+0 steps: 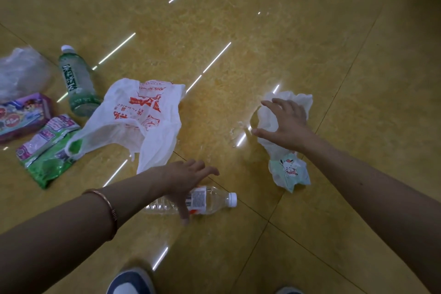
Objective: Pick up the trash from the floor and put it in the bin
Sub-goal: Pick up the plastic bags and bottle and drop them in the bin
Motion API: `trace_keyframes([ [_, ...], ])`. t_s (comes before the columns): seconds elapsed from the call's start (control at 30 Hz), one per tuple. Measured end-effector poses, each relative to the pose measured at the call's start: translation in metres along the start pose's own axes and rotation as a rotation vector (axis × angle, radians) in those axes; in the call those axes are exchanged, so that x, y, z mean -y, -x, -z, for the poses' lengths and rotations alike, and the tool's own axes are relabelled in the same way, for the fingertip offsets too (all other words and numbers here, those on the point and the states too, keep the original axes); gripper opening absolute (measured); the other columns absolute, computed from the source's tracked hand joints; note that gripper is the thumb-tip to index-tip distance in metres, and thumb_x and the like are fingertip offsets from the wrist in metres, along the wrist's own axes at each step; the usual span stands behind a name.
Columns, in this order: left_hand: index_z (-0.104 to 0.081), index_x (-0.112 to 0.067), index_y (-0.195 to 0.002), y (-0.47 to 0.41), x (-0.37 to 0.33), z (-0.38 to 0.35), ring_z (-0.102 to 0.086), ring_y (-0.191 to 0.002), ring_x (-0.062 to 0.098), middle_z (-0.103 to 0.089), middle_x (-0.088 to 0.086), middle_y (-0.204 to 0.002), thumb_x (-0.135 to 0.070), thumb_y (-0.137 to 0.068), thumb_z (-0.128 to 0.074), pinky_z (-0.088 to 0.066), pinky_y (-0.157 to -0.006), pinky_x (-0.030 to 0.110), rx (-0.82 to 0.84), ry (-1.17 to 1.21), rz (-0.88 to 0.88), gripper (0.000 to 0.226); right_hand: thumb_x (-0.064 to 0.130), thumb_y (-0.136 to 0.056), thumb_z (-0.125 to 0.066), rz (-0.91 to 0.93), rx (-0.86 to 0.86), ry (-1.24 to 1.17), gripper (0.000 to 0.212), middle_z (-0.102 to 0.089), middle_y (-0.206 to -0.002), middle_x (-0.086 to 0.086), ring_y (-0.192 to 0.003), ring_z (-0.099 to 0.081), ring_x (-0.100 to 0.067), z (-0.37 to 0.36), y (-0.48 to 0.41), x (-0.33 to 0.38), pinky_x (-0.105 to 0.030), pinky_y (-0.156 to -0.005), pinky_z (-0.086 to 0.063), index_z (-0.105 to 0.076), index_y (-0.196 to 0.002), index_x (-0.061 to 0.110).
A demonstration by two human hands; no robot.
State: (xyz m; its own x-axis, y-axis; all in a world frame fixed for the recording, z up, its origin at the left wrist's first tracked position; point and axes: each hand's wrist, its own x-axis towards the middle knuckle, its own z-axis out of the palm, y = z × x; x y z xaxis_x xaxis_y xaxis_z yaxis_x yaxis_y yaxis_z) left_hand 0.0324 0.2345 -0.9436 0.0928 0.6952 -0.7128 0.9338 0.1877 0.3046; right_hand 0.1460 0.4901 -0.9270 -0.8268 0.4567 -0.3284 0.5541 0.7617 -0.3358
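Yellow tiled floor (262,31), litter scattered across it, no bin in view. The biggest piece, the white carrier bag (148,117) with red print, lies flat just beyond the left hand (188,179) — but that hand isn't on it. The right hand (284,124) hangs over the crumpled white wrapper (286,169), fingers clawed and spread, holding nothing. The wrapper runs away from the person, cartoon-printed end nearest. The left hand is spread open directly above the clear bottle (214,200), thumb crossing the label; touching or not, I can't tell. The bottle lies on its side, long axis left to right, white cap (232,199) pointing right — it looks empty and light, so a grip across the barrel should do.
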Motion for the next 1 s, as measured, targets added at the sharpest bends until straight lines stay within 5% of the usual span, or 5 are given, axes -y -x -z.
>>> trace_keyframes([
  [0.27,-0.017,-0.024,-0.142,-0.006,0.003,-0.019,-0.039,-0.121,0.021,-0.035,0.002,-0.136,-0.044,-0.066,-0.078,-0.045,-0.093,0.035,-0.056,-0.002,0.081,0.100,0.065,-0.070,-0.068,-0.099,-0.043,0.144,0.108,0.023,-0.157,0.000,-0.143,0.018,-0.038,-0.007,0.003,-0.013,-0.060,-0.111,0.008,0.006,-0.148,0.046],
  [0.47,-0.021,-0.018,-0.143,-0.016,0.007,-0.008,-0.041,-0.120,0.022,-0.036,0.004,-0.134,-0.043,-0.072,-0.071,-0.042,-0.089,0.032,-0.252,0.252,0.266,0.091,0.066,-0.065,-0.071,-0.204,0.172,0.036,0.116,0.037,-0.151,0.004,-0.141,0.025,-0.039,-0.016,0.004,-0.016,-0.064,-0.111,0.001,0.012,-0.144,0.052],
  [0.67,-0.014,-0.020,-0.145,-0.026,0.006,0.001,-0.034,-0.126,0.025,-0.032,0.006,-0.138,-0.043,-0.073,-0.071,-0.042,-0.097,0.039,-0.342,0.211,0.333,0.095,0.063,-0.069,-0.071,-0.173,0.250,0.086,0.108,0.016,-0.158,0.002,-0.144,0.010,-0.040,-0.025,0.002,-0.009,-0.056,-0.113,-0.014,-0.002,-0.150,0.043],
  [0.87,-0.013,-0.020,-0.145,-0.032,0.002,-0.005,-0.031,-0.127,0.028,-0.028,0.009,-0.139,-0.050,-0.072,-0.072,-0.035,-0.104,0.040,-0.368,0.119,0.395,0.099,0.044,-0.075,-0.075,-0.206,0.190,0.058,0.123,-0.012,-0.154,-0.010,-0.133,-0.027,-0.038,-0.038,-0.002,-0.007,-0.046,-0.103,-0.034,0.019,-0.150,0.016],
  [1.0,-0.016,-0.017,-0.143,-0.032,0.001,-0.007,-0.033,-0.125,0.030,-0.030,0.010,-0.137,-0.048,-0.075,-0.070,-0.035,-0.103,0.041,-0.386,0.138,0.402,0.092,0.046,-0.075,-0.074,-0.273,0.156,0.181,0.098,-0.015,-0.144,-0.017,-0.128,-0.027,-0.036,-0.042,-0.002,-0.004,-0.041,-0.103,-0.035,-0.018,-0.149,0.013],
])
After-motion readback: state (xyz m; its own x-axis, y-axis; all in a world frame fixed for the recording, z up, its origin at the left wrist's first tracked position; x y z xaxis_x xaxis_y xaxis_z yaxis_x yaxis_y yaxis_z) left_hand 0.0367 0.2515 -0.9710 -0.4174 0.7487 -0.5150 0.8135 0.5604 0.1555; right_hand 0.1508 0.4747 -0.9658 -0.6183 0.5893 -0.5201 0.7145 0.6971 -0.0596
